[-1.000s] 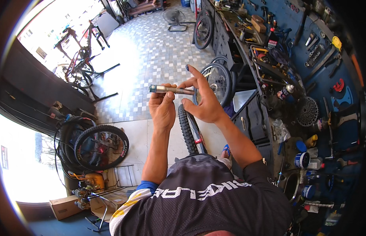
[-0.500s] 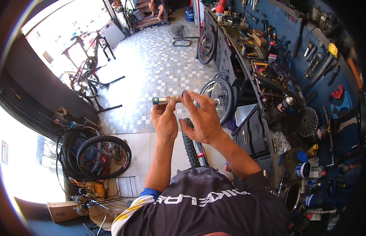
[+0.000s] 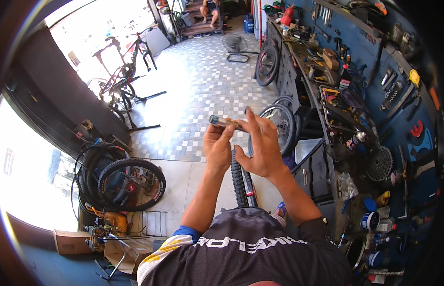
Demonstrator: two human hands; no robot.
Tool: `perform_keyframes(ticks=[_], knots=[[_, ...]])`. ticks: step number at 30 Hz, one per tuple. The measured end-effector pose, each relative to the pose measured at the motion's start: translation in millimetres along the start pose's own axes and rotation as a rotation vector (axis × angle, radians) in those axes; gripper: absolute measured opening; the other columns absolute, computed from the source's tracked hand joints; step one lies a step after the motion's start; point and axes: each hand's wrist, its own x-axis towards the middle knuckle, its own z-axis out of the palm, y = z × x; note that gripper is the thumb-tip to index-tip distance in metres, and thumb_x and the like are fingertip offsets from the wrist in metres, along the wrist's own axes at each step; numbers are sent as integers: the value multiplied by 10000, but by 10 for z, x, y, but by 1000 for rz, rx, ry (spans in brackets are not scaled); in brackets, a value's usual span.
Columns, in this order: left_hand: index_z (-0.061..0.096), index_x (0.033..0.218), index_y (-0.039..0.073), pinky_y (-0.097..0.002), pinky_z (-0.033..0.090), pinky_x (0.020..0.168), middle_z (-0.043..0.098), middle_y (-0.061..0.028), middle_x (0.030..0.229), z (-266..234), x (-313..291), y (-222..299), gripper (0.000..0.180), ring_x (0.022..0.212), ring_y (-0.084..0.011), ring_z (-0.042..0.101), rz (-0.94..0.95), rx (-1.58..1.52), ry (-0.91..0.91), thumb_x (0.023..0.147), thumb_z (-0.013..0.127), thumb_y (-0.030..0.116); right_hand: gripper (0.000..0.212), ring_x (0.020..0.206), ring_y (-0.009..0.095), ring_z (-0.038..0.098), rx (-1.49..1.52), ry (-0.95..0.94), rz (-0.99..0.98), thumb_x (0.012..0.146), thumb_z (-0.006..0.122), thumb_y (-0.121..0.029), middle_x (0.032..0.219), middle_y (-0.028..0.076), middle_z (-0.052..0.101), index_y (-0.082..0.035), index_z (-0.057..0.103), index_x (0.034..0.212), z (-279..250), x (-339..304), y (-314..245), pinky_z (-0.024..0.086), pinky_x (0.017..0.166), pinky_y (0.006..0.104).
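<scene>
My left hand [image 3: 217, 151] is closed in a pinch, thumb and fingers on a short metal cylinder [image 3: 221, 121]. The cylinder is silvery with a bluish left end; it tilts slightly down to the right, and what kind of part it is I cannot make out. Beside its right end is my right hand [image 3: 262, 150], thumb and index finger spread apart. A dark bluish patch shows at the raised index fingertip; I cannot tell if it is grease or a small piece. Below both hands a knobby bicycle tire [image 3: 238, 183] stands close to my body.
Along the right runs a cluttered workbench [image 3: 322, 112] under a blue tool wall. Bicycle wheels [image 3: 279, 125] lean against its drawers. At left are stacked tires [image 3: 131, 183] and a bike frame on a stand [image 3: 122, 88]. A fan [image 3: 235, 45] and a seated person [image 3: 210, 13] are farther back.
The whole view has shifted, so the room appears farther right. The cylinder now tilts down to the right instead of lying nearly level. My right index finger points more upward.
</scene>
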Motion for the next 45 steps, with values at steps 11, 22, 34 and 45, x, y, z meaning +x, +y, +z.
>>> perform_keyframes(ticks=[11, 22, 34, 45], knots=[[687, 1151, 40, -309, 485, 919, 730, -74, 1156, -21, 65, 15, 201, 1022, -174, 667, 17, -146, -95, 964, 758, 28, 799, 1122, 179, 667, 557, -73, 393, 957, 745, -71, 1158, 123, 696, -29, 310, 1626, -58, -170, 277, 452, 1057, 345], [618, 1397, -45, -330, 462, 1002, 640, -178, 1432, 4, 76, 33, 375, 1183, -169, 599, -109, -220, -419, 1059, 634, 116, 682, 1056, 143, 680, 1219, 16, 791, 1020, 701, -128, 1135, 124, 753, 28, 337, 1575, 31, -289, 393, 473, 993, 303], [726, 1195, 8, -359, 528, 1022, 737, -116, 1232, -243, 263, -44, 240, 1127, -184, 673, 61, 133, -128, 959, 743, -31, 558, 1195, 309, 584, 122, 70, 273, 900, 688, -120, 1225, 168, 663, -72, 573, 1444, -71, -148, 358, 417, 1061, 438], [708, 1136, 3, -318, 573, 957, 744, -114, 1151, 43, 238, 84, 207, 1026, -160, 707, 176, 247, -20, 945, 786, 5, 638, 1330, 360, 448, -416, -48, 3, 825, 722, -158, 1360, 148, 518, -229, 652, 1455, -61, -103, 122, 355, 1117, 519]])
